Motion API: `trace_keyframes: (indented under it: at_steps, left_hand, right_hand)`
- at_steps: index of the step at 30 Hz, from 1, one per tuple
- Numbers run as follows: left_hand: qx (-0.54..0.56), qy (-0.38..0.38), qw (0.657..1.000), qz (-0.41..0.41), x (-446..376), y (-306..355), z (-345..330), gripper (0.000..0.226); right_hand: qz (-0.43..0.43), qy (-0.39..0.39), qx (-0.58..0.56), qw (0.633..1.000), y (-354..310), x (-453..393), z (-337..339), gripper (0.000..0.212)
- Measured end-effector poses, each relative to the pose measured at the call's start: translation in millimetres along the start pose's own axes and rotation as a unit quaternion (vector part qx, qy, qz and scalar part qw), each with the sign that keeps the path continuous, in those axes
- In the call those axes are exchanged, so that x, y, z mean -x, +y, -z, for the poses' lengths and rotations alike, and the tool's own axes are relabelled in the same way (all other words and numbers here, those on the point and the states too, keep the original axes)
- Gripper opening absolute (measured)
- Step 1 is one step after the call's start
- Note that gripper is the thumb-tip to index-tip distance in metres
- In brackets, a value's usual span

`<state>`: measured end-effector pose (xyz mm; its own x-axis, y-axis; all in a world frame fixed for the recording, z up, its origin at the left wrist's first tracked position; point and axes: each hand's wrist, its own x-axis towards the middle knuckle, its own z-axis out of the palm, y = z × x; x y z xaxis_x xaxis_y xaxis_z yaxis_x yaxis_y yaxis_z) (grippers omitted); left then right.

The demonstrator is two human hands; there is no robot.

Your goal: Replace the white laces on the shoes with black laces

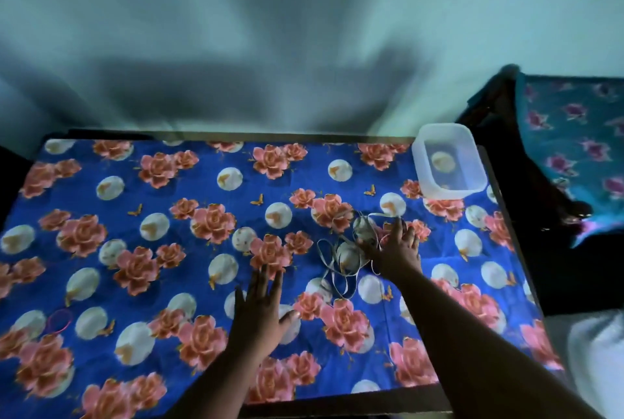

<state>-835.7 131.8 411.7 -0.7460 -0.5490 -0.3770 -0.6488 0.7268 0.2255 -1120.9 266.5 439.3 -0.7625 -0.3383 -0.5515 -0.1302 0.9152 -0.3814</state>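
Right hand (393, 248) flat on white laces (337, 261)

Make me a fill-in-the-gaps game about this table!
1. The right hand touches a tangle of pale ____.
2. The left hand lies flat on the flowery ____.
3. The clear plastic tub at the table's far right corner holds ____.
4. The rubber band near the left edge is ____.

Missing words: laces; cloth; nothing; pink

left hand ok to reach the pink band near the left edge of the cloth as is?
Probably yes. The left hand lies flat and open on the floral cloth, holding nothing, and only bare cloth lies between it and the pink band. The right hand is off at the white laces, out of the way.
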Motion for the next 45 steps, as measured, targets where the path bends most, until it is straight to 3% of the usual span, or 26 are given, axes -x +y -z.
trace_keyframes:
  at_steps: [8,11,13,16,19,21,26,35,40,45]
  left_hand:
    - [-0.014,-0.031,0.999,-0.027,-4.3,-20.0,-14.1,0.104]
    - [-0.020,-0.057,0.998,-0.024,-5.8,-19.9,-12.6,0.104]
    - [-0.034,-0.064,0.997,-0.022,-5.8,-20.9,-11.6,0.102]
    - [-0.036,-0.066,0.997,-0.023,-5.3,-20.7,-10.7,0.098]
    - [-0.042,-0.064,0.997,-0.027,-6.9,-16.8,-7.2,0.099]
    - [-0.044,-0.063,0.997,-0.021,-9.2,-9.1,-3.0,0.102]
    - [-0.045,-0.067,0.997,-0.008,-27.0,27.4,1.7,0.099]
    - [-0.012,-0.086,0.995,0.040,-70.5,148.1,7.9,0.097]
    - [-0.005,-0.071,0.997,0.026,-91.9,193.5,7.4,0.096]
    - [-0.040,-0.087,0.995,0.008,-111.0,218.0,-1.2,0.101]
  right_hand:
    - [0.038,-0.027,0.110,0.993,-41.1,31.2,-54.6,0.136]
    - [0.059,-0.024,0.154,0.986,-43.4,44.6,-73.5,0.127]
    - [0.087,0.008,0.169,0.982,-38.9,48.5,-80.8,0.110]
    - [0.165,0.047,0.151,0.974,-25.2,48.8,-79.1,0.063]
    - [0.197,0.028,0.147,0.969,-10.2,40.4,-59.3,0.032]
    - [0.193,0.005,0.122,0.974,0.0,31.2,-39.1,0.028]
    - [0.147,0.013,-0.079,0.986,22.0,13.3,18.2,0.024]
    - [0.154,0.044,-0.266,0.950,50.7,-26.0,123.7,0.023]
    - [0.172,0.100,-0.297,0.934,49.3,-60.6,183.1,0.022]
    - [0.162,0.175,-0.213,0.947,48.4,-109.8,220.8,0.021]
